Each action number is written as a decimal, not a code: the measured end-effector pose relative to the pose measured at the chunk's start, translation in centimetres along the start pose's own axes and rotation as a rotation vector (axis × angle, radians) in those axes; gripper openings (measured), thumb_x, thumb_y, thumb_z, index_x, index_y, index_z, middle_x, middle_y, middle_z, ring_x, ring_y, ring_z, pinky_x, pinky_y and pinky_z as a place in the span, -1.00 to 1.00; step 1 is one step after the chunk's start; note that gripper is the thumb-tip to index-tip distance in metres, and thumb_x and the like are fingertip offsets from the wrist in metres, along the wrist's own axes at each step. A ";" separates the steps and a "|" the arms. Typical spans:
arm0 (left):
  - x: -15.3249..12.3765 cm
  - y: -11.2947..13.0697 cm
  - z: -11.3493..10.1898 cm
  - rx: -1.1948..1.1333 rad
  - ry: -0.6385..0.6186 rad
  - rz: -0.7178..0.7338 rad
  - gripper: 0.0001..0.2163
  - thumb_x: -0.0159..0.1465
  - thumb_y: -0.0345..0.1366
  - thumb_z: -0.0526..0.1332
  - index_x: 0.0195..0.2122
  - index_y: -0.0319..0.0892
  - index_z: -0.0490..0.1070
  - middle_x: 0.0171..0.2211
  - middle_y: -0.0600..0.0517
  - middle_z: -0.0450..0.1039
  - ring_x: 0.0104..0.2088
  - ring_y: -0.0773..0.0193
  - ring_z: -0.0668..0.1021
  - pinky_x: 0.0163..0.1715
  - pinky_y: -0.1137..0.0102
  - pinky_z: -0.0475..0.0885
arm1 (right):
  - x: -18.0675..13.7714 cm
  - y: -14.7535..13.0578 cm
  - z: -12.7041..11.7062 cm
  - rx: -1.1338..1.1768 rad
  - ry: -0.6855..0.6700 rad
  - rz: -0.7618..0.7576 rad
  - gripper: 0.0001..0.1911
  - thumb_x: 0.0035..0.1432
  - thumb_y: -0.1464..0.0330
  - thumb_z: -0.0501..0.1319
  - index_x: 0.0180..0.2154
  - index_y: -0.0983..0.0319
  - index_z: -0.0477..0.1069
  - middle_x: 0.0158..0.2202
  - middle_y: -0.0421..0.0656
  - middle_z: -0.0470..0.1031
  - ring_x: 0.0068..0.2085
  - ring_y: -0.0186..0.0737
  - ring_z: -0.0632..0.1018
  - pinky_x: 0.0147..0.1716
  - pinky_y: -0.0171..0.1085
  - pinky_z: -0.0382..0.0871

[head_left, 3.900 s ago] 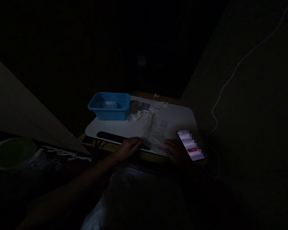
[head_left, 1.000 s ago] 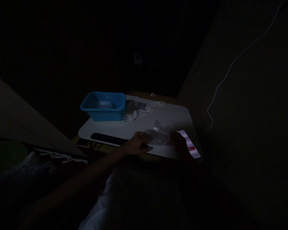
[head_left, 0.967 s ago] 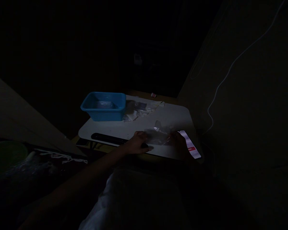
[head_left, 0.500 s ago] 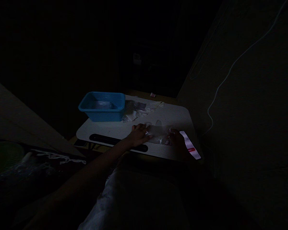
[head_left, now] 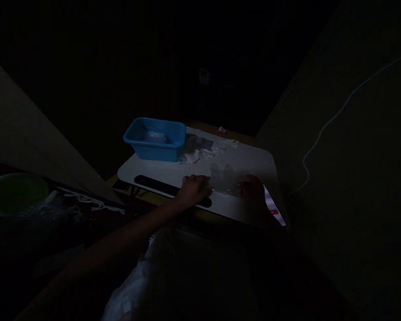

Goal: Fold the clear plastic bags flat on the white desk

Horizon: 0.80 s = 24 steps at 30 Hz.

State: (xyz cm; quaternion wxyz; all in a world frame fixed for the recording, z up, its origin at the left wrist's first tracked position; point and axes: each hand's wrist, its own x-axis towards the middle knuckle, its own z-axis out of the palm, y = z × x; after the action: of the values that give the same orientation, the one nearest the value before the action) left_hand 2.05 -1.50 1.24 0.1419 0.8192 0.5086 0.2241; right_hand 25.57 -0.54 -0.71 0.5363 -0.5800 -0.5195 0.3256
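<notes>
The scene is very dark. A clear plastic bag (head_left: pixel 224 179) lies on a small white table (head_left: pixel 187 168). My left hand (head_left: pixel 194 189) rests at the bag's left end with fingers curled on it. My right hand (head_left: pixel 253 192) presses the bag's right end and covers part of a lit phone (head_left: pixel 274 212). Both hands appear to grip the plastic.
A blue plastic tub (head_left: pixel 155 138) stands at the table's far left, with crumpled clear bags (head_left: pixel 203 148) beside it. A black slot (head_left: pixel 167 189) runs along the near edge. A green bowl (head_left: pixel 15 195) sits at left. A white cable (head_left: pixel 327 129) hangs on the right wall.
The long plastic sheet has been gathered into a smaller bundle between my hands. Both hands moved forward on the table, and my right hand now hides more of the phone.
</notes>
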 end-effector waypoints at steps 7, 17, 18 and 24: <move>1.9 0.1 1.0 -0.175 -0.011 -0.145 -0.68 0.11 -0.40 0.11 -0.07 -0.23 0.27 -0.31 0.00 0.50 -0.28 0.23 0.52 -0.26 0.35 0.35 | 2.1 1.3 0.6 -0.132 0.104 0.046 -0.54 -0.23 0.14 0.23 -0.25 0.22 0.31 -0.46 -0.20 0.46 -0.54 -0.28 0.46 -0.61 -0.28 0.36; 2.3 -1.4 1.2 -0.282 0.080 -0.159 -0.77 0.10 -0.41 0.14 -0.19 -0.21 0.33 -0.46 0.04 0.48 -0.45 0.31 0.52 -0.47 0.50 0.33 | -0.5 2.0 -1.1 -0.489 0.128 0.028 -0.66 -0.22 0.21 0.18 -0.30 0.15 0.36 -0.52 -0.23 0.45 -0.38 -0.16 0.49 -0.37 -0.20 0.34; 2.2 -1.5 1.2 -0.290 0.083 -0.149 -0.78 0.09 -0.41 0.14 -0.19 -0.21 0.33 -0.47 0.05 0.48 -0.46 0.32 0.51 -0.48 0.51 0.33 | -0.8 2.2 -1.2 -0.499 0.111 0.014 -0.66 -0.22 0.23 0.17 -0.29 0.15 0.37 -0.50 -0.22 0.46 -0.37 -0.16 0.49 -0.36 -0.20 0.34; 1.5 -2.1 0.8 -0.274 0.092 -0.137 -0.81 0.09 -0.41 0.13 -0.23 -0.19 0.32 -0.50 0.07 0.45 -0.50 0.32 0.50 -0.53 0.51 0.29 | -1.9 2.4 -0.1 -0.358 -0.045 0.051 -0.50 -0.21 0.32 0.15 -0.11 0.18 0.31 -0.55 -0.25 0.45 -0.47 -0.19 0.47 -0.47 -0.24 0.32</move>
State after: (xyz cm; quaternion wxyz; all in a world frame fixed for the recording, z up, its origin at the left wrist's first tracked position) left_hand 1.40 0.77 -0.07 0.2439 0.7444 0.5340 0.3183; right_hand 25.82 -2.15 -3.29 0.4042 -0.6717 -0.5663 0.2544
